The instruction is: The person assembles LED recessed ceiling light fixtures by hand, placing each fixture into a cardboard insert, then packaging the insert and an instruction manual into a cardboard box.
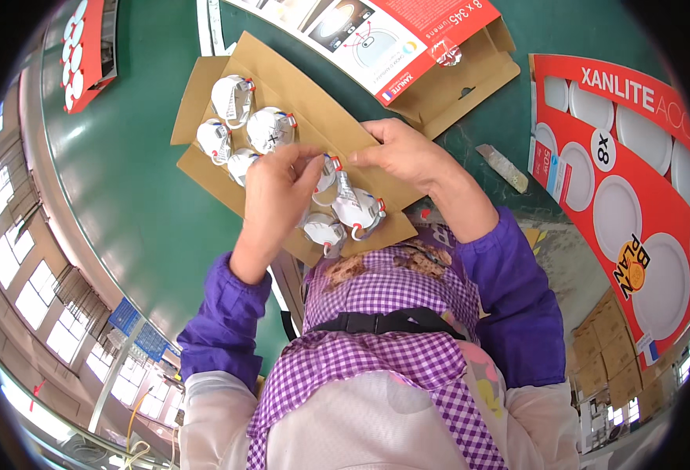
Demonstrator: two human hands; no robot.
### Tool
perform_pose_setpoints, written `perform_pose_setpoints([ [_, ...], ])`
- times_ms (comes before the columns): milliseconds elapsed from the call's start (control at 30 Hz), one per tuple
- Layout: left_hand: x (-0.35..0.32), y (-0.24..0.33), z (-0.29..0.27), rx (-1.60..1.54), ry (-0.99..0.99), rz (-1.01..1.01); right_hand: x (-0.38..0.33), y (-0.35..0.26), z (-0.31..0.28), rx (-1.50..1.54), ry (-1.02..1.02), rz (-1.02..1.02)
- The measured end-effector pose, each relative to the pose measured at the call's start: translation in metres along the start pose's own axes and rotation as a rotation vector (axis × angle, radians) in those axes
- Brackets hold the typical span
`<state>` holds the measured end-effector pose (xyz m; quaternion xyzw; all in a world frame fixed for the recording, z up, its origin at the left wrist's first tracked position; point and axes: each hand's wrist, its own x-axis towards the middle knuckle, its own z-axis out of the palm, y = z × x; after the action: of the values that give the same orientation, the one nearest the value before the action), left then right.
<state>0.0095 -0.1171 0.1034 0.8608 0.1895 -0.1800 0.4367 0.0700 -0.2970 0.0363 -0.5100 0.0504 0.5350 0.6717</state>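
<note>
An open brown cardboard box lies at an angle on the table, close to my body. Inside it sit several white round units with looped cables and small red-tipped connectors; one white round unit bears a dark cross mark. My left hand is over the middle of these units, fingers closed in a pinch; whatever is between the fingertips is hidden. At the box's right side my right hand grips the cardboard wall, thumb on the inner face and fingers behind it. The thumb tip is near a red-tipped connector.
A red and white printed box stands at the right. Another printed box with a brown flap lies beyond my right hand. A pale flat strip-like tool rests on the green table. A red package is at the far left.
</note>
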Motion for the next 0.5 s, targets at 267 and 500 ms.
perform_pose_setpoints([
  [267, 0.032, 0.026, -0.01, 0.589, -0.207, 0.174, 0.002, -0.002, 0.004, -0.118, 0.021, 0.036],
  [500, 0.016, 0.011, 0.004, 0.632, -0.049, 0.237, 0.006, 0.003, 0.004, -0.031, 0.072, 0.07],
])
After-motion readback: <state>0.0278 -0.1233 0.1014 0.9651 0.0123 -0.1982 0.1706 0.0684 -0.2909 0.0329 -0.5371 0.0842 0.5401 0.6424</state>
